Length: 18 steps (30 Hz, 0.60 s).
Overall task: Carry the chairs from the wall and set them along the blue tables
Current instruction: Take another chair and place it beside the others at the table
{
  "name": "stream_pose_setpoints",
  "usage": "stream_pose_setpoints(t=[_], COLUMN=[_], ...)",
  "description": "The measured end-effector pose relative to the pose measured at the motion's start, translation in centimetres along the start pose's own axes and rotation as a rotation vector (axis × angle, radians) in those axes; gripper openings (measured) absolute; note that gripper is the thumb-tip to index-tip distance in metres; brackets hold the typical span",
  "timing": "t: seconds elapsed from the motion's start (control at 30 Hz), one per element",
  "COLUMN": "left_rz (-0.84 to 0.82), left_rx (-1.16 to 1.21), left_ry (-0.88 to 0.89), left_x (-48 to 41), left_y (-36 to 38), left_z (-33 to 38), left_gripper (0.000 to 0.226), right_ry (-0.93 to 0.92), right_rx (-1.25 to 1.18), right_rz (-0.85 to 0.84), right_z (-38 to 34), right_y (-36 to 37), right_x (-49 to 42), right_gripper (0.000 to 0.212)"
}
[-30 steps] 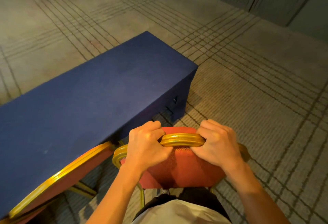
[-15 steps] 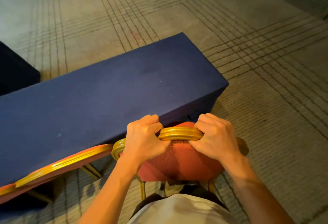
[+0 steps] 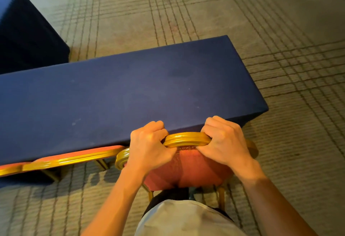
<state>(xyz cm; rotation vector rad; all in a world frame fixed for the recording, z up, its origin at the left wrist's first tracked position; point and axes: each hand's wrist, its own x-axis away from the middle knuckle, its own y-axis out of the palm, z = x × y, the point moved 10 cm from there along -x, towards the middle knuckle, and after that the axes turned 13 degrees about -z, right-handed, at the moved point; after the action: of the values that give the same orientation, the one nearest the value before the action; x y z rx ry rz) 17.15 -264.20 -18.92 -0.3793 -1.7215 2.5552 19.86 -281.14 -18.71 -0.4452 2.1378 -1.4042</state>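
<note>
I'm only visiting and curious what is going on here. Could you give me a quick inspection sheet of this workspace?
Surface: table, covered in blue cloth with a few pale specks.
Job's things: chair, red with a gold frame, its back at the table's near edge; second chair to its left, also against the table.
Clutter: nothing seen.
Hands: left hand and right hand both grip the chair's gold top rail.
Cables: nothing seen.
Surroundings: lined carpet; second table, also blue, at upper left.
</note>
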Motion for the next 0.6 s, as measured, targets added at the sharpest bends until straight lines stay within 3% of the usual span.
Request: stream_pose_setpoints(t=[0.6], left_rz=[0.167], left_rx=[-0.020], left_ry=[-0.105], left_x=[-8.9], left_y=[0.6], left_z=[-7.3], left_gripper=[0.031], right_ry=[-0.193], right_rx=[-0.013], right_rz=[0.082], right_z=[3.7], right_y=[2.8], right_x=[-12.5], right_gripper=[0.027])
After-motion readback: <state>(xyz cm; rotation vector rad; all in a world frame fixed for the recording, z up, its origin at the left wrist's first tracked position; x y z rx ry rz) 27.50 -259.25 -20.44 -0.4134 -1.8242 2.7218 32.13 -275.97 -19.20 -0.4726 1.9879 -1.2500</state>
